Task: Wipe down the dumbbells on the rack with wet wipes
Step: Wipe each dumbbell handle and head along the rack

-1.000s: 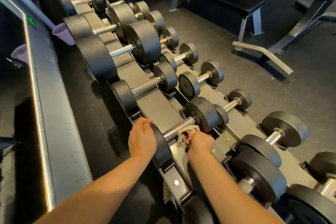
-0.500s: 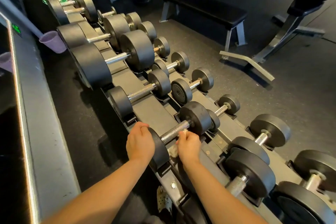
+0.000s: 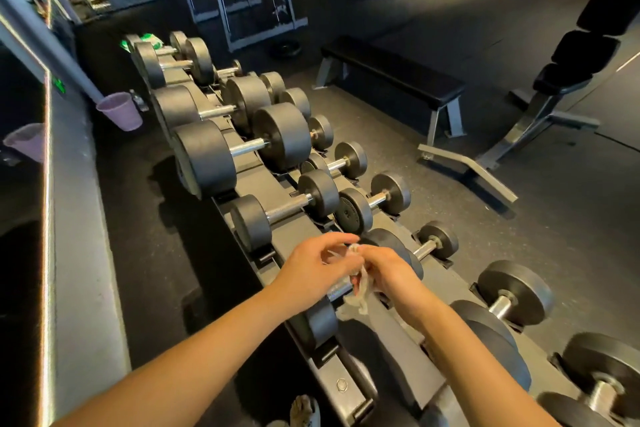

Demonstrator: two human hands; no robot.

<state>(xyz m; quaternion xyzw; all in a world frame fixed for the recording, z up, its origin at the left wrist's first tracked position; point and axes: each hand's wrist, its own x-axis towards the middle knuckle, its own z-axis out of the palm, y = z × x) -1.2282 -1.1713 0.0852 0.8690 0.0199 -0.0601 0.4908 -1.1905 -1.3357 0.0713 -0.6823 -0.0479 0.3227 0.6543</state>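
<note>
Head view: dark gym floor (image 3: 561,253), dumbbell rack (image 3: 349,392), right grip (image 3: 391,274) around crumpled wipe (image 3: 360,293), left grip (image 3: 311,267) unclear.

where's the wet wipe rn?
Head view, lower centre: the wet wipe hangs bunched between the left hand and right hand, just above the dumbbell handle.

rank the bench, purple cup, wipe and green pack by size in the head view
1. bench
2. purple cup and wipe: look alike; the wipe is crumpled and nearer, so unranked
3. green pack, though it is farthest and partly hidden
</note>
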